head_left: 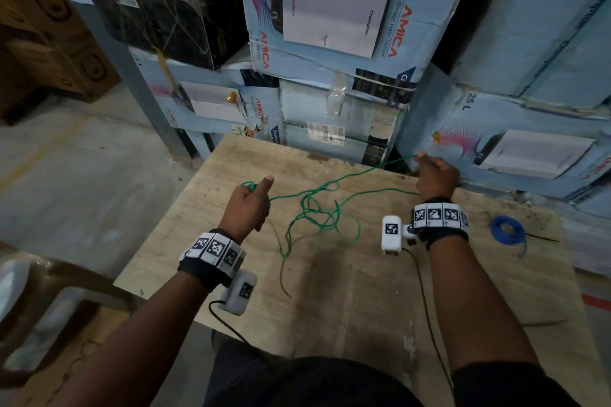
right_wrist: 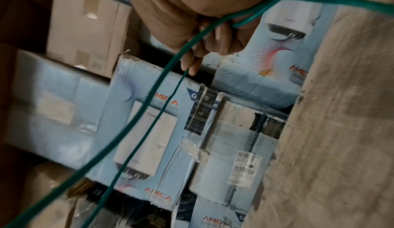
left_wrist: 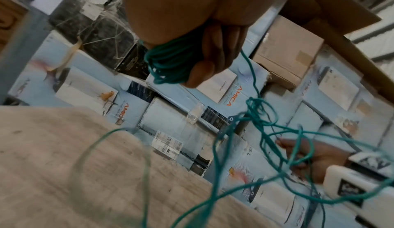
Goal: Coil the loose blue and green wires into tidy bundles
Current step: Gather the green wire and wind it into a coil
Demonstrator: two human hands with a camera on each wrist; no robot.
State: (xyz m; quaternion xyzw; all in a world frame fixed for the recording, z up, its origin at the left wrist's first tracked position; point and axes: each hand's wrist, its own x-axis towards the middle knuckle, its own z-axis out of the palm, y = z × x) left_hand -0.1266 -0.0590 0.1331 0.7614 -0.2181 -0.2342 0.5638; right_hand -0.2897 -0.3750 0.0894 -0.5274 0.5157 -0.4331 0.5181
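1. Head view: the left hand (head_left: 248, 205) has its fingertips turned away from the camera, so only a scrap of the green wire (head_left: 317, 208) shows at its 11 o'clock, thumb pointing up. The right hand (head_left: 436, 177) hides its own fingers; a strand leaves it at 9 o'clock. Between the hands the wire hangs and lies in a loose tangle on the plywood worktop (head_left: 363, 291). The blue wire (head_left: 507, 231) sits coiled at the worktop's 3 o'clock edge, well apart from both hands.
2. Left wrist view: blurred. The grip is closed round a small bundle of green loops (left_wrist: 168, 63); a strand drops from the fingers (left_wrist: 215, 59) toward 5 o'clock into the tangle.
3. Right wrist view: the fingers (right_wrist: 217, 34) curl round the green wire, two strands running off toward 7 o'clock, one toward 3 o'clock. Motion blur softens everything.
4. Surroundings: stacked pale-blue cartons (head_left: 330, 10) stand at 12 o'clock behind the worktop; concrete floor (head_left: 82, 158) at 9 o'clock.
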